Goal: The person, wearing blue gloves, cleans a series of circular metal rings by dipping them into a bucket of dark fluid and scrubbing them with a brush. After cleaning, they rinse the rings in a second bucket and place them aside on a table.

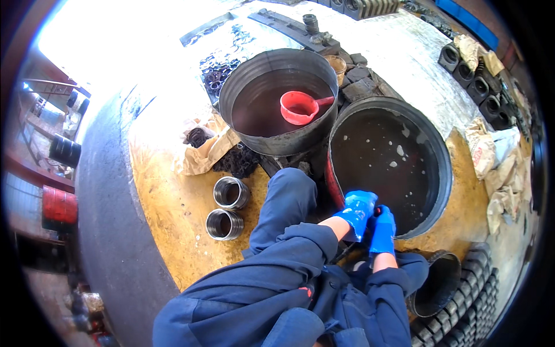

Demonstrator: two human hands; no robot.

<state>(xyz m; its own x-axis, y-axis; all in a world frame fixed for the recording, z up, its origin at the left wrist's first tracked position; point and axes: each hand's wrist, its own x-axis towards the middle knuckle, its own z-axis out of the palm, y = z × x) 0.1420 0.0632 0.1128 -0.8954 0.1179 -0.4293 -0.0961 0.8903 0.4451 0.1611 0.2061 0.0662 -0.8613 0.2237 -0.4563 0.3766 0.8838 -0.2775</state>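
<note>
My left hand (358,211), in a blue rubber glove, is closed at the near rim of the right-hand drum (440,173). Close beside it my right hand (383,230), gloved the same, is closed too. A small dark, partly reddish bit shows between the two hands, but the gloves hide what it is. Dark liquid (376,168) with pale floating flecks fills the drum beyond them. To its left stands a second metal drum (254,137) of brownish liquid, with a red dipper (299,110) floating in it.
Two stacks of metal rings (224,224) stand on the yellow floor at left, near brown paper (203,155) and dark shavings (238,161). An open metal cylinder (442,283) and rows of dark blocks (474,289) lie at lower right. Crumpled sacks (502,173) are at right.
</note>
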